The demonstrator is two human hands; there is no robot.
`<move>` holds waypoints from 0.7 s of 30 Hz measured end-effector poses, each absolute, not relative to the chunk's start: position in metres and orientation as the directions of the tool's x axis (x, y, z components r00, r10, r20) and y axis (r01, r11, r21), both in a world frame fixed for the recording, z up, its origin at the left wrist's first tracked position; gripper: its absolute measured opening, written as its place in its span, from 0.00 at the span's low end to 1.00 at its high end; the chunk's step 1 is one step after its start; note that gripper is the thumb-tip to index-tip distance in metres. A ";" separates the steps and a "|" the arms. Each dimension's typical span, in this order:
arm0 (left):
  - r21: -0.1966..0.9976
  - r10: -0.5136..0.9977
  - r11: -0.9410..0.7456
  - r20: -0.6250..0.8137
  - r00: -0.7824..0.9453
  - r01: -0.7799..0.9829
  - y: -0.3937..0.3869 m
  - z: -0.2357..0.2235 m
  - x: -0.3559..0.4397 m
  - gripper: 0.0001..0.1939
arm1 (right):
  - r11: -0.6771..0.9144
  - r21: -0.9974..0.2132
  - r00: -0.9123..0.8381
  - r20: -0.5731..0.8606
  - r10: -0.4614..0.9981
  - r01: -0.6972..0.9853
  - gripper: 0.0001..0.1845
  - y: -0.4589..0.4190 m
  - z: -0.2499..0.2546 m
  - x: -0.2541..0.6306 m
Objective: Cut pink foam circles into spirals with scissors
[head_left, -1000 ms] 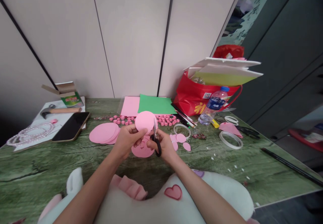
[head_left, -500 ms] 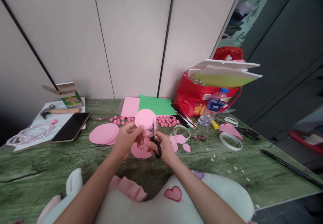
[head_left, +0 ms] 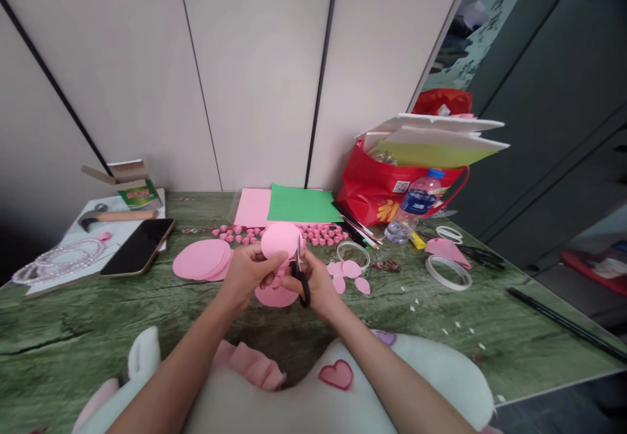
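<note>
My left grip (head_left: 247, 274) pinches the disc (head_left: 280, 239) above the table (head_left: 98, 313). My right grip (head_left: 318, 285) is closed around the scissors (head_left: 298, 271), which point upward at the disc's right edge. Small pink pieces (head_left: 351, 268) lie on the table near the right grip.

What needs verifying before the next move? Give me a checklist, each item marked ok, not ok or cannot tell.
1. Left hand has hold of the pink disc: ok.
2. Right hand has hold of the black-handled scissors: ok.
3. Scissors are at the disc's right edge: ok.
4. Blades fully closed: cannot tell, too small to see.
5. Space under the hands free of loose pieces: not ok, pink cutouts lie there.
6. Water bottle capped: ok, blue cap on.
</note>
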State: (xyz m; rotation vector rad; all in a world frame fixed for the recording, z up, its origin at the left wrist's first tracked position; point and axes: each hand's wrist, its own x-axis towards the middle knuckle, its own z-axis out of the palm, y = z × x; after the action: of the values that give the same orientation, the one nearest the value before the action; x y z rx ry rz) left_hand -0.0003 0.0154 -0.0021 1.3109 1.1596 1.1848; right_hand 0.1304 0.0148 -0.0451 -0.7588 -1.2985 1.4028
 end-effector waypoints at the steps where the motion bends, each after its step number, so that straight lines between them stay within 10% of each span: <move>1: 0.997 0.996 -0.060 0.056 0.070 0.048 0.015 -0.002 0.000 0.10 | 0.126 -0.957 -0.261 0.196 0.945 -0.260 0.24 0.015 -0.045 0.131; 21: 0.997 0.995 -0.072 0.070 0.068 0.037 0.015 -0.001 0.000 0.11 | 0.128 -0.957 -0.235 0.191 0.953 -0.260 0.21 0.016 -0.044 0.132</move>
State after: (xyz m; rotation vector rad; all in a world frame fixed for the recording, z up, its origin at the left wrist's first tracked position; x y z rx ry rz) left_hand 0.0004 0.0150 -0.0013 1.3213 1.1546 1.1925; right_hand 0.1324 0.0160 -0.0436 -0.7745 -1.2787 1.3757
